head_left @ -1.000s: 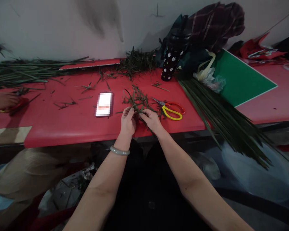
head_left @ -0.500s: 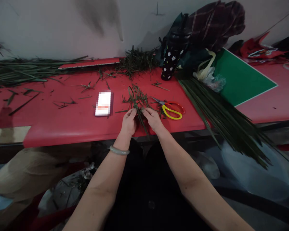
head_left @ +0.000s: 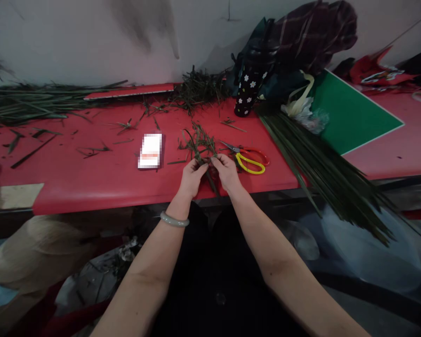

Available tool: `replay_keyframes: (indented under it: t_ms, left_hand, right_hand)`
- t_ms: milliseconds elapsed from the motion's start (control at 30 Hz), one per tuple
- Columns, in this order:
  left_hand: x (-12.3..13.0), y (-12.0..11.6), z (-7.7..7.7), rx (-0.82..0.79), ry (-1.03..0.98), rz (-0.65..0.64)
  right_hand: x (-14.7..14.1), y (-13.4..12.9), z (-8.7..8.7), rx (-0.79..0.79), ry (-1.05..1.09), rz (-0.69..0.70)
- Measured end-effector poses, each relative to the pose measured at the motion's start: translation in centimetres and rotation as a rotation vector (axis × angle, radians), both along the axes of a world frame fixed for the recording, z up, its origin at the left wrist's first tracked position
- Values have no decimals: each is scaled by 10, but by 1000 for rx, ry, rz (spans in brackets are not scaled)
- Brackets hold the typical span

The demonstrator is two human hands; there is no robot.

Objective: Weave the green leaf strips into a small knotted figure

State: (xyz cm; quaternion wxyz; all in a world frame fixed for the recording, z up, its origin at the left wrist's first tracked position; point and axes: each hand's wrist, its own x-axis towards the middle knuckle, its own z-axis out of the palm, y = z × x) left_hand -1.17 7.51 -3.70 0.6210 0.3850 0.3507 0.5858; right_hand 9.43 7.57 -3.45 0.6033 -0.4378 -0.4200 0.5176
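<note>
Red-covered tabletop (head_left: 101, 182), one, its front edge running just before the worker. Knotted leaf piece (head_left: 211, 181), one, dark green: located near the front edge, between the two hands, with a thin loop standing out toward the rear edge and flat tails slanting down toward the front edge. Left hand (head_left: 192, 179): nearly closed, thumb laid over bent fingers, gripping the piece from its left side; a pale bangle (head_left: 174, 219) on the wrist. Right hand (head_left: 226, 171): thumb and forefinger brought together in a pinch on the piece's right side, other fingers curled — the exact strand is too small to make out. Leaf clippings (head_left: 206, 135), loose: scattered just beyond the hands, toward the rear edge. Scissors (head_left: 250, 164), one pair, one handle loop red, the other yellow: lying just right of the right hand, tips pointing left. White rectangular item (head_left: 150, 150), one, its face pixelated: flat, left of the left hand. Tumbler (head_left: 247, 89), black with white flowers: upright near the rear edge. Heap of trimmings (head_left: 201, 89): along the rear edge, left of the tumbler. Long leaf strips (head_left: 28, 105): massed at the rear left corner. Leaf bundle (head_left: 323, 164), long and dark — laid aslant to the right, its ends overhanging the front edge.
</note>
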Motion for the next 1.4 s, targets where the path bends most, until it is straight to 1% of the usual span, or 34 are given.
replay_keyframes:
  t_ms: [133, 200, 267, 367, 500, 567, 633, 700, 767, 833, 933, 1033, 1133, 1267, 1400]
  left_hand:
    - [-5, 3, 2, -84, -124, 4]
    - [-8, 5, 2, -106, -165, 22]
    - [-9, 6, 2, -98, -199, 32]
    - [-9, 6, 1, -97, -225, 14]
    - [-9, 5, 1, -119, -191, 24]
    - [-10, 4, 1, -112, -112, 45]
    - [-11, 3, 1, -105, -13, 81]
    - [-11, 2, 1, -107, 46, 97]
    - [-9, 1, 1, -103, 54, 82]
    - [-8, 1, 1, -85, 38, 78]
    - [-5, -1, 2, -45, 6, 116]
    - [-2, -2, 3, -54, 6, 94]
    - [-1, -2, 2, -84, 35, 72]
    - [0, 0, 2, -80, 66, 114]
    - [1, -1, 3, -63, 128, 113]
  right_hand:
    - [0, 0, 0, -27, -7, -5]
    - [-1, 1, -1, 4, -69, 7]
    - [-2, 1, -2, 71, -187, 61]
    - [-3, 0, -3, 159, -387, 151]
    - [-3, -2, -3, 246, -632, 147]
    - [-3, -2, -4, 264, -683, 140]
    - [-4, -2, -4, 247, -680, 143]
    - [-4, -3, -3, 219, -673, 155]
    - [-4, -4, -1, 191, -688, 167]
    - [-4, -5, 1, 169, -699, 148]
    - [-4, -5, 0, 141, -662, 42]
    - [-2, -4, -3, 128, -611, -22]
    - [-1, -4, -6, 118, -598, -27]
    - [0, -4, -8, 120, -602, -19]
    - [0, -1, -13, 88, -538, -68]
